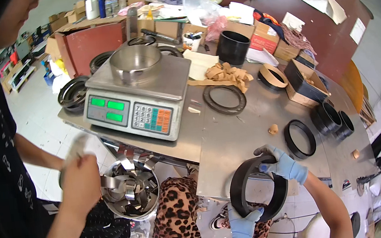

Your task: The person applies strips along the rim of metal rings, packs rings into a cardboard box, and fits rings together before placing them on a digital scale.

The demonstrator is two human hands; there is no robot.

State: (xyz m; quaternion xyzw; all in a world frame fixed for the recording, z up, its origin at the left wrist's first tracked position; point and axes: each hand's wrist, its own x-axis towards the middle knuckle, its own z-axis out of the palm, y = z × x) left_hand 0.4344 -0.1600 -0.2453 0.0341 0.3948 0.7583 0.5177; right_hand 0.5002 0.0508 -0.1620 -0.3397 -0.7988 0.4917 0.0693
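A wide black ring [239,186], tilted up on its edge, is held between my two gloved hands at the front of the table. My left hand [242,227], in a light blue glove, grips its lower rim with the thumb on the near side. My right hand [283,163], gloved alike with grey fingertips, is closed on its upper right rim. A thinner black ring [300,139] lies on the metal table just beyond my right hand. A flat dark ring [224,99] rests farther back, near crumpled brown paper [228,74].
At the left stands a scale [128,122] bearing a metal ring [136,63]. A co-worker's hand [81,181] is over a bucket [136,216] of metal strips. Black cylinders [330,117] and a parts box [305,82] sit right; a tall black cylinder [233,47] stands behind.
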